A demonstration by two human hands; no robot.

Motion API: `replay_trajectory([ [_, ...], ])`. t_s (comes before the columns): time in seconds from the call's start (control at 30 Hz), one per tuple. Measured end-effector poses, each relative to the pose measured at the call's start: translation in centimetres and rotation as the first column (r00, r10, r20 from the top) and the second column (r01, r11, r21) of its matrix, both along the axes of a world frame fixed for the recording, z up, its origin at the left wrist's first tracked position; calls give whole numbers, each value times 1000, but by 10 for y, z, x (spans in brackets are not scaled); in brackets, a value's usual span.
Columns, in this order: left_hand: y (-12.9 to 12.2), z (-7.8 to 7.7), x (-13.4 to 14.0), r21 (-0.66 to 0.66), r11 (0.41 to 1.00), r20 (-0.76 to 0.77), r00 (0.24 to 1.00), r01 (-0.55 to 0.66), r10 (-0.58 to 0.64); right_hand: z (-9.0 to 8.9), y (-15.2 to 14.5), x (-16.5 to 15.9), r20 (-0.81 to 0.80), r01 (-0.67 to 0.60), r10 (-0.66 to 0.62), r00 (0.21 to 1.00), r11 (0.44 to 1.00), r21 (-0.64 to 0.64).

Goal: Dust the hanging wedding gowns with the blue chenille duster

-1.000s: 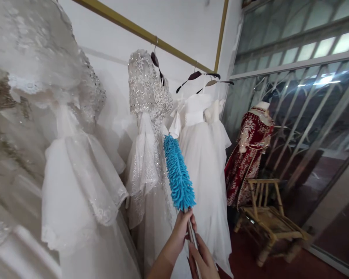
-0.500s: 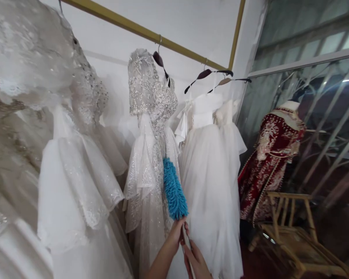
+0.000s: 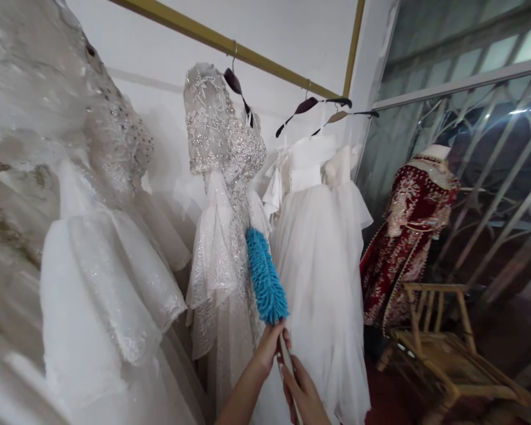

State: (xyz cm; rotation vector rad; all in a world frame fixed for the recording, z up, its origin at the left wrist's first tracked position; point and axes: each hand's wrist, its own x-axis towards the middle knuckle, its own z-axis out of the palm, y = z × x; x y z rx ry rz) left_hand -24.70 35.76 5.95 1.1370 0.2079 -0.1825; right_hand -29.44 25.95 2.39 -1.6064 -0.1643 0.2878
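A duster (image 3: pixel 266 277) with a fluffy blue head and a pale handle points up and away from me. My left hand (image 3: pixel 269 345) is closed around it just under the blue head. Lower on the handle, my right hand (image 3: pixel 301 386) is wrapped too. Behind the duster hangs a beaded white gown (image 3: pixel 223 236) with sparkly sleeves; whether the blue fibres touch it I cannot tell. Right of the duster hangs a strapless white gown (image 3: pixel 314 254) with a full tulle skirt.
More white gowns (image 3: pixel 110 265) crowd the left side. A gold rail (image 3: pixel 194 32) with dark hangers (image 3: pixel 307 105) runs along the wall. At right stand a red embroidered dress (image 3: pixel 418 218) on a mannequin, a bamboo chair (image 3: pixel 451 360) and a barred glass window (image 3: pixel 491 195).
The view has shifted slightly, with the gowns at left sliding further left. Both hands keep their hold on the duster, which sits a little higher in view.
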Motion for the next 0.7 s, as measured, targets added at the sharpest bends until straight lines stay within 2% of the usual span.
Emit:
replay_trajectory([
  [0.07,6,25,-1,44,999,91,996,-19,14,14,5,4,39,-9,8,999,1000,25],
  [0.13,10,42,-4,55,998,158,987,-36,27,24,8,6,58,-7,4,998,999,42],
  [0.2,13,49,-5,34,998,192,981,-48,41,28,10,7,73,-21,17,997,999,48],
  [0.27,15,44,-5,15,998,185,981,-55,51,25,12,6,81,-54,51,995,998,38],
  [0.37,14,19,-3,15,999,94,995,-33,31,8,12,2,56,-70,69,996,998,9],
  [0.6,5,-79,-1,-50,998,-103,994,-36,31,-60,5,-8,-88,-17,11,996,998,-63],
  [0.67,2,-97,-2,-57,998,-128,991,-41,33,-76,1,-9,-88,13,-19,996,997,-71],
  [0.7,1,-100,-2,-58,997,-137,990,-44,35,-80,0,-9,-85,32,-38,996,997,-73],
])
